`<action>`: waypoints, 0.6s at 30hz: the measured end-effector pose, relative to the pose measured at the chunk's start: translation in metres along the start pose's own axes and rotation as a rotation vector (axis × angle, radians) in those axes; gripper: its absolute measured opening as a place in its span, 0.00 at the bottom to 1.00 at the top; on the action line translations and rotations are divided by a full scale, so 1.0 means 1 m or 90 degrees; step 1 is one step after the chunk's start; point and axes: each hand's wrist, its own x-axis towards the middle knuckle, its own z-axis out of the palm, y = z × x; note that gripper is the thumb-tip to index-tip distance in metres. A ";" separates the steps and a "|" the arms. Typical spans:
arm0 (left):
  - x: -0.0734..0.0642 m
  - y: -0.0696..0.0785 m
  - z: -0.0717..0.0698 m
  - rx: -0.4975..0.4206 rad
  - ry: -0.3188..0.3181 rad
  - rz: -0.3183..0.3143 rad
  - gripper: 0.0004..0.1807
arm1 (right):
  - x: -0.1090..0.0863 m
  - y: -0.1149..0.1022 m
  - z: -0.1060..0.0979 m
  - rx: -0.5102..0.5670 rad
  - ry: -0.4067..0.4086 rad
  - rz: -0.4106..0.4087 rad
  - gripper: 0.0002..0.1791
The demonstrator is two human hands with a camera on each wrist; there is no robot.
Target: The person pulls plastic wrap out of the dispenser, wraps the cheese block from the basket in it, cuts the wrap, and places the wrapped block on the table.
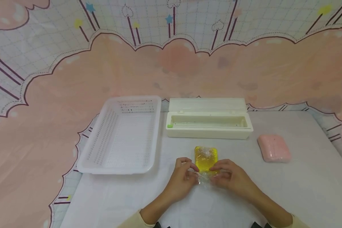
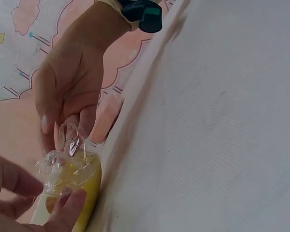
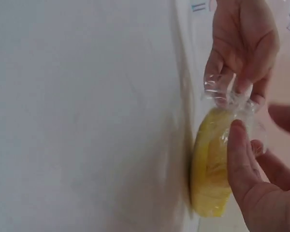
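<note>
A yellow translucent block [image 1: 205,159], shaped like a bar of soap, lies on the table in clear cling film [image 1: 203,179]. The film is bunched at the block's near end, where both hands meet. My left hand [image 1: 181,178] pinches the film at the left corner with curled fingers. From the other side my right hand [image 1: 234,178] pinches it too, a fingertip against the block's edge. Up close in the left wrist view, crinkled film [image 2: 70,169] stands up between the two hands. The right wrist view shows the block's yellow side [image 3: 210,169] low against the white cloth.
Behind the block stands a cream cling-film dispenser [image 1: 209,133], lid raised, with a green slider [image 1: 170,126] at its left. A white perforated basket [image 1: 84,161] is at left. To the right lies a pink block [image 1: 274,148] with a shiny wrapped surface. White cloth [image 1: 307,190] covers the table.
</note>
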 end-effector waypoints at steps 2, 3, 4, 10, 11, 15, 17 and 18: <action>0.000 -0.001 0.000 0.031 -0.006 0.031 0.14 | 0.000 -0.001 0.001 -0.078 0.003 -0.072 0.24; 0.000 -0.001 0.000 0.038 -0.009 0.040 0.15 | 0.000 -0.002 0.002 -0.127 0.008 -0.107 0.25; 0.000 -0.001 0.000 0.043 -0.014 0.045 0.17 | 0.000 -0.003 0.004 -0.172 0.015 -0.137 0.26; 0.003 -0.005 0.004 0.113 -0.012 0.114 0.20 | 0.008 -0.004 0.009 -0.343 0.065 -0.308 0.16; 0.004 -0.005 0.004 0.147 -0.006 0.138 0.19 | 0.009 -0.004 0.008 -0.362 0.073 -0.323 0.15; 0.007 -0.009 0.006 0.309 0.033 0.227 0.12 | 0.013 -0.003 0.006 -0.377 0.064 -0.328 0.11; 0.009 -0.010 0.006 0.375 0.049 0.257 0.06 | 0.014 -0.003 0.005 -0.368 0.044 -0.309 0.09; 0.010 -0.010 0.006 0.396 0.054 0.265 0.04 | 0.015 -0.003 0.005 -0.358 0.033 -0.301 0.09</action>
